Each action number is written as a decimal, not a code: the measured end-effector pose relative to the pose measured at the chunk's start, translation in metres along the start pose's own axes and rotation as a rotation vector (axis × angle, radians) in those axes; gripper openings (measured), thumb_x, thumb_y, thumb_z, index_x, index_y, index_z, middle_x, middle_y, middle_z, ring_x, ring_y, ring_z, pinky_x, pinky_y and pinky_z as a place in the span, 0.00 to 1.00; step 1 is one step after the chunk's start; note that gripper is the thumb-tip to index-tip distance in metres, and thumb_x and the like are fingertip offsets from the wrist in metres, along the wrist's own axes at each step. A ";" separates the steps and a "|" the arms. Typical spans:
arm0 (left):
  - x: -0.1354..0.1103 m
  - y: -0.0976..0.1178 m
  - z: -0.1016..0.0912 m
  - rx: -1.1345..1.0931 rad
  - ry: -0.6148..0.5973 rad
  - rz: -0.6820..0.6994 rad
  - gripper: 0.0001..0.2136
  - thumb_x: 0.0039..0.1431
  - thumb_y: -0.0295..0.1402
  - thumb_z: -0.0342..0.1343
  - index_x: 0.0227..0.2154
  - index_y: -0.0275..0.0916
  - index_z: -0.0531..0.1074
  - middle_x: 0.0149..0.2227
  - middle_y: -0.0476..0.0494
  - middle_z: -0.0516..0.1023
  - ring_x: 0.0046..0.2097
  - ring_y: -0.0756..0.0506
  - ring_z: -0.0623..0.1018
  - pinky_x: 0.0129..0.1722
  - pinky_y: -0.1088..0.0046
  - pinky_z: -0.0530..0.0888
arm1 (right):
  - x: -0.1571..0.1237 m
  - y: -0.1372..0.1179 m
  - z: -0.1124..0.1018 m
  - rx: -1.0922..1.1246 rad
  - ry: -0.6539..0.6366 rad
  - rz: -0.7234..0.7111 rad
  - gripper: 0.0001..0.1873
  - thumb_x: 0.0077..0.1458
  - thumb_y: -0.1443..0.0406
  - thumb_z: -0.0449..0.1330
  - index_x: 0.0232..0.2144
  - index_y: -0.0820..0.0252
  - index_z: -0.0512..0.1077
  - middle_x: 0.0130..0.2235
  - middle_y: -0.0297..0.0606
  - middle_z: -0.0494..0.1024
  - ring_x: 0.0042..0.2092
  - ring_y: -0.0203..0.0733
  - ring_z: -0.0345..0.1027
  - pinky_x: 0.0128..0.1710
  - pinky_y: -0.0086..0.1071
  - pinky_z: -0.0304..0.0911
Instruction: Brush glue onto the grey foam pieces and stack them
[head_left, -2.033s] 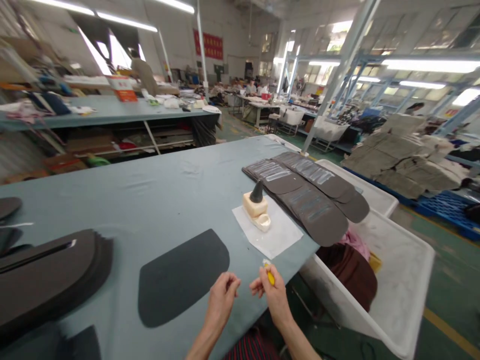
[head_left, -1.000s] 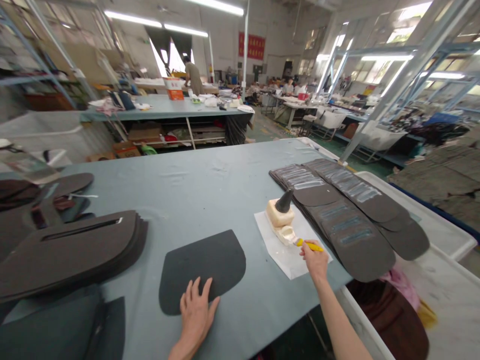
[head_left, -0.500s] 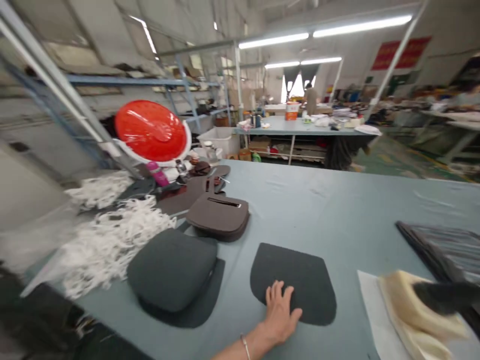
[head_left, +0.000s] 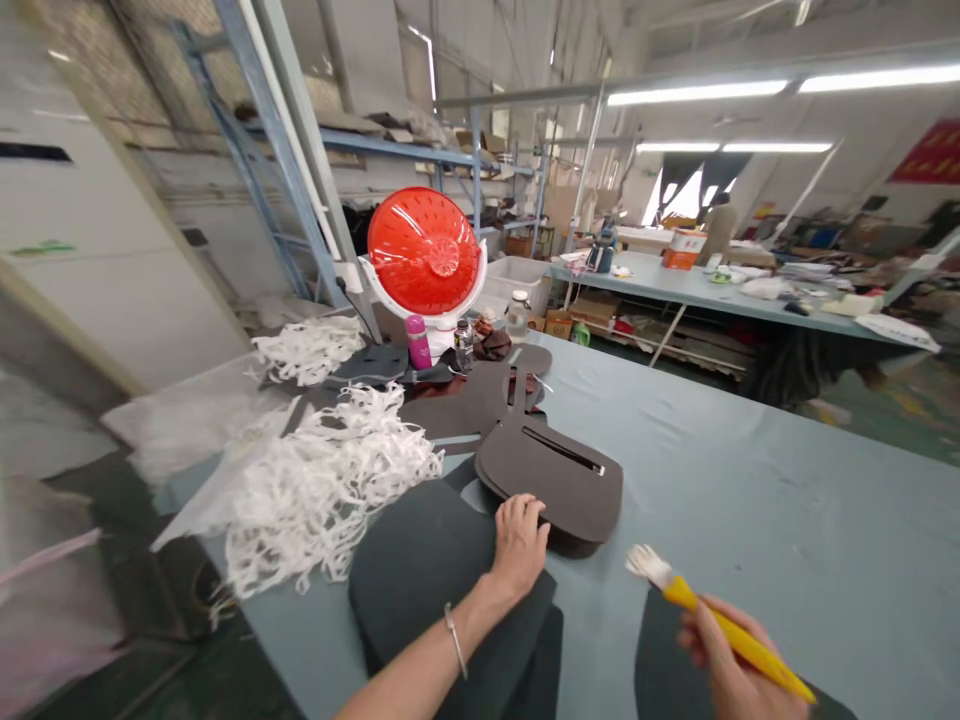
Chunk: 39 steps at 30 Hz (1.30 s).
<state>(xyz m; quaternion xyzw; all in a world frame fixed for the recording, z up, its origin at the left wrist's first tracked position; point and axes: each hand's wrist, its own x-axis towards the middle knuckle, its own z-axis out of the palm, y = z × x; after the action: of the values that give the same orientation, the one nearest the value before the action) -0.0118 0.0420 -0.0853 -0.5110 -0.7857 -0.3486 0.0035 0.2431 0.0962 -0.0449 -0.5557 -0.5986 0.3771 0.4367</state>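
Note:
My left hand (head_left: 520, 545) reaches over the far right part of a stack of dark green-grey panels (head_left: 427, 550). Its bent fingers lie at the near edge of a brown stack of cut pieces (head_left: 555, 480), whose top piece has a long slot. Nothing shows in this hand, and both stacks lie flat beneath it. A brush (head_left: 720, 630) with a yellow handle and white bristles is gripped in my right hand (head_left: 739, 665). Its bristles point up and left above a single dark panel (head_left: 667, 650), partly hidden by that hand.
White fabric strips (head_left: 337, 480) are heaped on the left of the blue-grey table (head_left: 697, 470). Behind them stand a red round heater (head_left: 424, 250), a pink bottle (head_left: 418, 342) and a glass jar (head_left: 517, 315). A person (head_left: 720, 230) stands by a farther table.
My left hand has gone from the single dark panel to the stacks on the left. My right hand has come into view with the brush. The view has turned left.

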 end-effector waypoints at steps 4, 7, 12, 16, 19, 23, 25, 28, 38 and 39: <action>0.027 -0.050 -0.009 0.072 -0.031 0.077 0.15 0.53 0.23 0.52 0.44 0.39 0.65 0.50 0.40 0.64 0.55 0.41 0.63 0.55 0.53 0.62 | 0.019 -0.076 0.166 0.208 -0.219 0.016 0.20 0.47 0.51 0.60 0.37 0.60 0.70 0.25 0.36 0.75 0.23 0.38 0.67 0.21 0.28 0.61; 0.038 -0.070 -0.006 0.096 -0.053 0.108 0.15 0.54 0.23 0.51 0.45 0.40 0.66 0.46 0.42 0.66 0.51 0.42 0.65 0.53 0.55 0.66 | 0.035 -0.098 0.255 0.226 -0.313 0.013 0.18 0.47 0.53 0.60 0.35 0.60 0.70 0.23 0.34 0.73 0.22 0.37 0.66 0.20 0.26 0.60; 0.044 -0.083 -0.002 0.076 -0.071 0.111 0.15 0.56 0.24 0.49 0.46 0.40 0.67 0.45 0.42 0.67 0.49 0.42 0.66 0.50 0.56 0.69 | 0.063 -0.096 0.320 0.045 -0.511 -0.093 0.13 0.49 0.56 0.57 0.32 0.60 0.71 0.19 0.31 0.71 0.20 0.36 0.65 0.20 0.25 0.59; 0.045 -0.087 -0.006 0.017 -0.098 0.089 0.15 0.55 0.22 0.49 0.44 0.41 0.68 0.48 0.41 0.66 0.51 0.41 0.65 0.50 0.56 0.70 | 0.102 -0.097 0.352 0.008 -0.278 -0.098 0.16 0.49 0.55 0.56 0.34 0.60 0.71 0.18 0.31 0.71 0.20 0.37 0.66 0.21 0.26 0.60; 0.046 -0.088 -0.008 0.000 -0.118 0.082 0.15 0.55 0.22 0.49 0.44 0.41 0.68 0.48 0.41 0.66 0.52 0.40 0.64 0.50 0.56 0.69 | 0.127 -0.098 0.372 0.060 -0.125 -0.034 0.18 0.48 0.53 0.56 0.35 0.61 0.71 0.19 0.33 0.73 0.20 0.38 0.67 0.21 0.27 0.61; 0.047 -0.088 -0.006 -0.004 -0.131 0.084 0.15 0.56 0.24 0.49 0.46 0.42 0.67 0.49 0.42 0.65 0.53 0.40 0.64 0.51 0.55 0.69 | 0.144 -0.085 0.357 -0.038 -0.094 -0.042 0.18 0.47 0.52 0.56 0.31 0.61 0.73 0.18 0.35 0.73 0.21 0.40 0.68 0.24 0.29 0.62; 0.047 -0.087 -0.006 0.002 -0.132 0.089 0.15 0.57 0.25 0.48 0.47 0.43 0.67 0.49 0.42 0.65 0.53 0.40 0.64 0.52 0.55 0.68 | 0.150 -0.069 0.323 -0.153 0.020 -0.036 0.18 0.48 0.53 0.55 0.31 0.61 0.74 0.18 0.36 0.73 0.23 0.42 0.69 0.28 0.31 0.63; 0.048 -0.085 -0.007 0.016 -0.132 0.110 0.15 0.58 0.26 0.48 0.47 0.44 0.67 0.49 0.42 0.65 0.52 0.40 0.64 0.52 0.55 0.68 | 0.158 -0.040 0.251 -0.315 0.197 0.033 0.18 0.47 0.54 0.54 0.30 0.61 0.74 0.17 0.36 0.73 0.25 0.45 0.70 0.31 0.33 0.62; 0.047 -0.073 -0.011 0.098 -0.183 0.166 0.14 0.60 0.29 0.45 0.48 0.41 0.68 0.49 0.39 0.66 0.52 0.39 0.63 0.52 0.56 0.65 | 0.092 -0.023 0.135 -0.448 0.338 0.122 0.16 0.48 0.55 0.53 0.27 0.60 0.72 0.17 0.36 0.72 0.24 0.44 0.69 0.31 0.32 0.59; 0.046 -0.072 -0.011 0.097 -0.187 0.163 0.14 0.60 0.29 0.45 0.48 0.41 0.68 0.49 0.39 0.66 0.52 0.39 0.63 0.52 0.55 0.64 | 0.075 -0.025 0.131 -0.463 0.347 0.119 0.15 0.48 0.54 0.54 0.26 0.60 0.72 0.17 0.36 0.72 0.23 0.43 0.68 0.30 0.31 0.59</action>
<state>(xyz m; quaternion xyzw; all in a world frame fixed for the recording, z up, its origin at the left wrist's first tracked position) -0.0957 0.0558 -0.0994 -0.6029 -0.7542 -0.2596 -0.0168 0.1108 0.1729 -0.0580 -0.7310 -0.5514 0.1546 0.3712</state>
